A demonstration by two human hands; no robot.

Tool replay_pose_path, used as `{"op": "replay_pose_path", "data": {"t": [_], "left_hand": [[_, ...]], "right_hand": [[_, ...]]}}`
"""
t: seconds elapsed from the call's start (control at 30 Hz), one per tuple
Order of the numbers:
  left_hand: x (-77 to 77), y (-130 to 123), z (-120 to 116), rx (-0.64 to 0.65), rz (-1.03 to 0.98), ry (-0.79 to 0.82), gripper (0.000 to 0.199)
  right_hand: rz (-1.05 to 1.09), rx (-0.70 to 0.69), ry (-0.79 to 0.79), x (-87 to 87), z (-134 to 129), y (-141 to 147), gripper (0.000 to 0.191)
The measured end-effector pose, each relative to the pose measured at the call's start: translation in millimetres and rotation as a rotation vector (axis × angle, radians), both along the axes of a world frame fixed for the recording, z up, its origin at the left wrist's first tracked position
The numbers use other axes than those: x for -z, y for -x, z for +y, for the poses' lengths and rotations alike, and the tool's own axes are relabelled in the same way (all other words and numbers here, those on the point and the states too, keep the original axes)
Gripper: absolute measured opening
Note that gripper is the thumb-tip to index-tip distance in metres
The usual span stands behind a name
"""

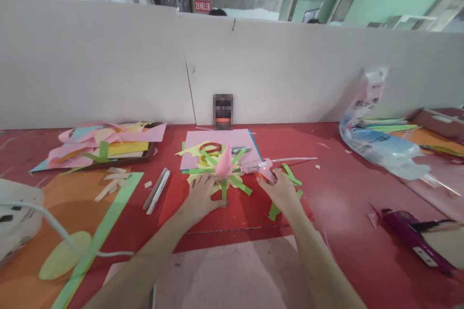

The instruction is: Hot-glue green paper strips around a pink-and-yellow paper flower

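Observation:
A pink paper cone [224,163] stands upright on a yellow paper shape [235,182] with green strips [243,187] spreading out around it. My left hand [203,197] rests at the left of this piece, its thumb stretched toward a green strip and its fingers on the yellow paper's edge. In my right hand [281,188] is a pink glue gun [265,169], its nozzle pointing left toward the base of the cone. Under the piece lies a red sheet [181,207]. Loose green strips [274,211] lie beside my right hand.
Scissors [211,147] lie on pink paper [188,140] behind the piece. Markers [158,192] are to the left, near a tray of paper scraps [145,157]. A plastic bag [384,149] and a purple power strip [413,241] are on the right. A white partition [282,72] rises behind.

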State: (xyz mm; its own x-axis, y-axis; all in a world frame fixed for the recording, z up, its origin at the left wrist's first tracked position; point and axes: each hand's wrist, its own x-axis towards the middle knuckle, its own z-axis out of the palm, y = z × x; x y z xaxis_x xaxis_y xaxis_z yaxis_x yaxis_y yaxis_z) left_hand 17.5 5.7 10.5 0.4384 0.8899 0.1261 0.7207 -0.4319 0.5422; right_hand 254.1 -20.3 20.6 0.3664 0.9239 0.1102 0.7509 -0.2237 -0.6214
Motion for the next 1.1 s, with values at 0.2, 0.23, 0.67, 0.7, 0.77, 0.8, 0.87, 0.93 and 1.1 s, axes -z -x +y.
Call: {"op": "replay_pose_path", "data": {"t": [0.2, 0.23, 0.67, 0.7, 0.77, 0.8, 0.87, 0.93, 1.1], "left_hand": [[-0.1, -1.3, -1.2, 0.025, -0.011, -0.003, 0.025], [0.2, -1.2, -0.8, 0.018, -0.008, 0.000, 0.030], [1.8, 0.8, 0.3, 0.039, -0.006, 0.006, 0.046], [2.1, 0.9, 0.3, 0.042, -0.007, 0.004, 0.043], [2.5, 1.1, 0.5, 0.039, -0.013, 0.002, 0.041], [2.9, 1.2, 0.8, 0.036, -0.015, 0.002, 0.043], [3.5, 1.4, 1.3, 0.035, -0.017, -0.001, 0.048], [3.9, 1.7, 1.6, 0.043, -0.016, -0.014, 0.052], [1.7, 1.5, 0.5, 0.042, -0.010, -0.019, 0.053]], "right_hand": [[0.013, -0.007, -0.016, 1.6, 0.6, -0.1, 0.031], [0.014, -0.006, -0.011, 1.7, 0.8, -0.1, 0.032], [0.011, -0.012, -0.002, 1.7, 0.0, 0.4, 0.033], [0.009, -0.013, -0.004, 1.3, -0.1, 0.6, 0.034], [0.008, -0.014, -0.005, 0.6, -0.5, 1.0, 0.033], [0.008, -0.015, -0.002, 0.3, -0.6, 1.2, 0.033], [0.007, -0.012, -0.001, -0.1, -0.6, 1.6, 0.032], [0.004, -0.007, -0.004, -0.2, -0.6, 1.8, 0.031], [0.004, -0.007, -0.008, -0.3, -0.5, 1.8, 0.031]]}}
